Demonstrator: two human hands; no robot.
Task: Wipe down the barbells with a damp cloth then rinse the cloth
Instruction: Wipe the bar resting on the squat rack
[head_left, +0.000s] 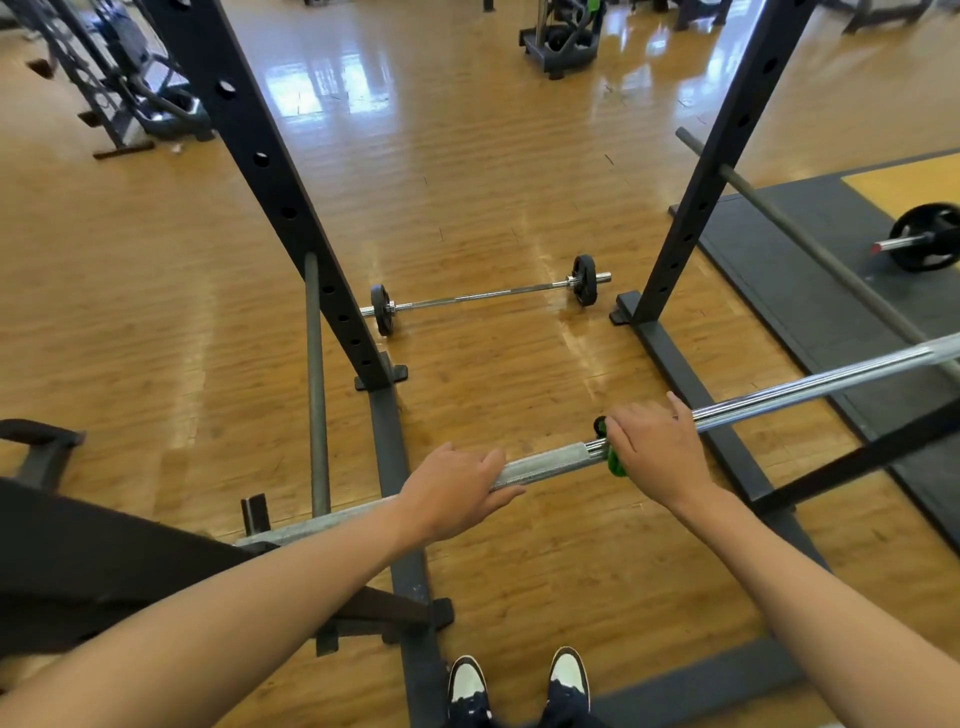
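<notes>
OK, both hands were on the racked barbell (550, 460), which ran across in front of the person and rose toward the right. Left hand (457, 491) lay over the knurled section with fingers curled over the far side and thumb along the near side, a closed grip on the bar. Right hand (657, 449) sat near it, further right along the bar, fingers wrapped down over a green cloth (615, 462). The cloth was bunched round the bar about where the knurl met smooth chrome, poking out below and left of the knuckles. A short bare stretch of knurl showed between the two hands. Past the right hand the bar was shiny chrome out to the frame edge.

A floor barbell (488, 296) with small black plates lay on the wood floor (467, 182), well beyond both hands, between the left rack upright (275, 182) and the right rack upright (717, 166). Another plate-loaded bar end (927, 236) sat on a dark mat (795, 270), far right of the right hand. A grey safety bar (314, 384) ran away from the person, left of the left hand. Shoes (467, 686) were below the hands at the frame bottom.
</notes>
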